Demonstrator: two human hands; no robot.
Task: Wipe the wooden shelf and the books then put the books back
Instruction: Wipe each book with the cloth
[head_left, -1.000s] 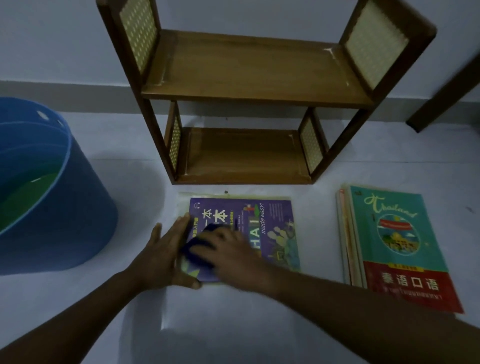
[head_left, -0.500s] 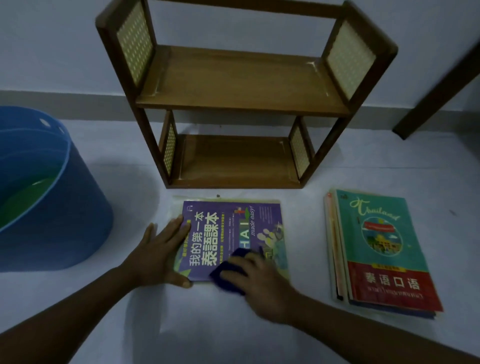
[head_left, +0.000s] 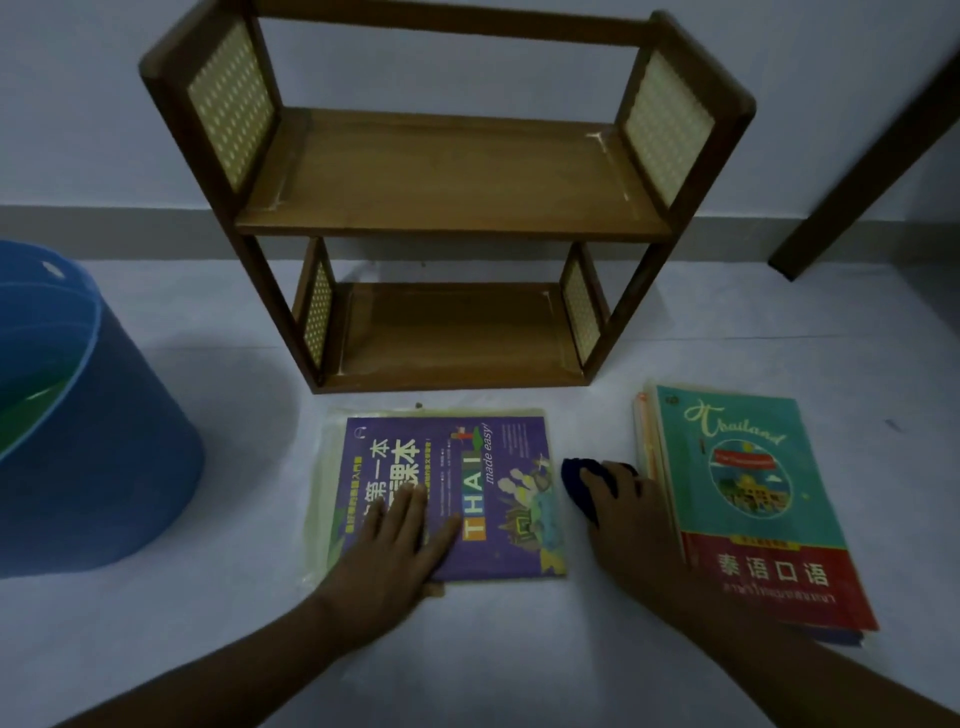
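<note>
A two-tier wooden shelf (head_left: 452, 171) stands against the wall with both boards bare. On the floor in front of it lies a purple Thai-language book (head_left: 498, 467), on top of a pale book or sleeve. My left hand (head_left: 395, 551) lies flat on the purple cover's lower left, fingers spread. To the right, my right hand (head_left: 623, 514) rests on the floor between the two piles, holding a dark blue cloth (head_left: 584, 480). A stack of books topped by a teal and red Thailand book (head_left: 753, 499) lies at the right.
A large blue bucket (head_left: 93, 447) stands on the floor at the left, something green inside it. A dark wooden leg or beam (head_left: 872, 171) leans at the far right by the wall. The floor is pale.
My right hand slid the blue cloth rightward across the purple book and off its right edge onto the floor. My left hand moved from the book's left edge onto its cover.
</note>
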